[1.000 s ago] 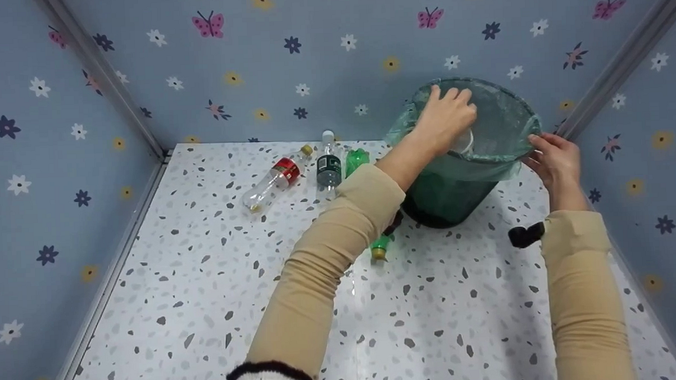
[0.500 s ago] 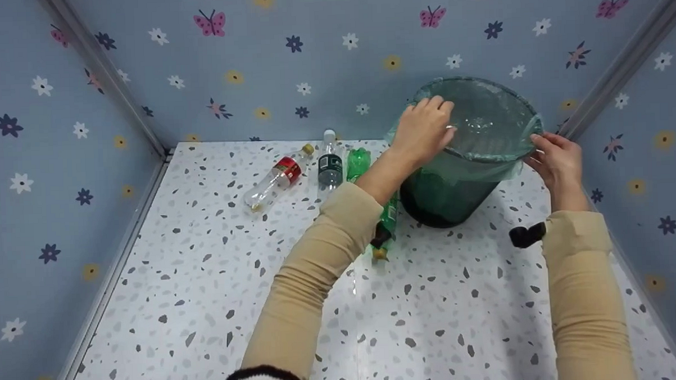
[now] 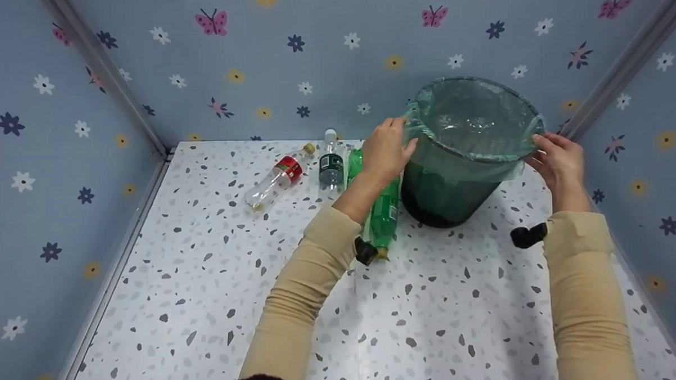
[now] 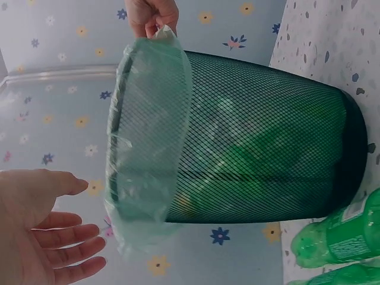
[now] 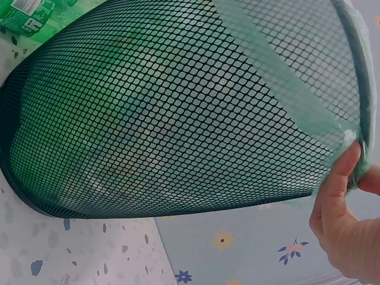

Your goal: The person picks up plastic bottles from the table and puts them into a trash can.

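A black mesh trash can point(image 3: 448, 200) stands at the back right, lined with a thin green trash bag point(image 4: 148, 119) folded over its rim. My right hand point(image 3: 562, 157) pinches the rim and bag between thumb and fingers, as the right wrist view shows closely. Just left of the can's mouth is my left hand point(image 3: 383, 154). The left wrist view shows its fingers spread and holding nothing, a short gap from the bag's edge. Green shapes show through the mesh inside the can. Under my left forearm lies a green plastic bottle point(image 3: 383, 216), beside the can.
A second green bottle point(image 3: 355, 158) lies farther back, partly behind my left hand. Left of it are a clear bottle with a dark green label point(image 3: 330, 170) and a clear bottle with a red label point(image 3: 288, 168). Flowered blue walls point(image 3: 198, 65) enclose the speckled surface point(image 3: 207, 307).
My left hand has drawn back out over the can's mouth to its left side. A white object seen near its fingers earlier no longer shows there. My right hand stays at the rim.
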`<act>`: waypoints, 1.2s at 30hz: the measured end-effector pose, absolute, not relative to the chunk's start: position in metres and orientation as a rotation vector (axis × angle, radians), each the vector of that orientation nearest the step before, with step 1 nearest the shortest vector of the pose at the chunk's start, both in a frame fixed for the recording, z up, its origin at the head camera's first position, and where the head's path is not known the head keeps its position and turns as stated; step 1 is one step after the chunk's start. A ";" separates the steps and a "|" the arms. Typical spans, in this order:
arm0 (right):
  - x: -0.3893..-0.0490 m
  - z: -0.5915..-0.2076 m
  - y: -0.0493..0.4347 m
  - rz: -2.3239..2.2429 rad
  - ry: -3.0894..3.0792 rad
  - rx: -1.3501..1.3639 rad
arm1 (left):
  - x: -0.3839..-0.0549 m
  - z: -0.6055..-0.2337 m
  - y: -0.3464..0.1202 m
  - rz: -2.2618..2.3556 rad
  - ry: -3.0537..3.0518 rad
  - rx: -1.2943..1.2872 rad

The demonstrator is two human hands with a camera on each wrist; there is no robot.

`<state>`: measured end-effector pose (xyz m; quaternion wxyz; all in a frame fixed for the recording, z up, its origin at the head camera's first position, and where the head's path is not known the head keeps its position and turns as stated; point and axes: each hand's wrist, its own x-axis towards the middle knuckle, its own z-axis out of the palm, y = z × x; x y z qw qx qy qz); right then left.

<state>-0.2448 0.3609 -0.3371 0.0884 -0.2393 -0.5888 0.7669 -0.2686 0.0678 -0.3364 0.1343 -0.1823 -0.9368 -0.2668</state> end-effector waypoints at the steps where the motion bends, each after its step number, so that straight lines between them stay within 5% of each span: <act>1: -0.245 -0.337 0.361 2.282 -1.756 -0.712 | -0.269 -0.341 0.066 -0.805 -2.718 -0.508; 36: -0.245 -0.339 0.362 2.270 -1.744 -0.714 | -0.276 -0.484 0.021 -1.068 -2.932 0.052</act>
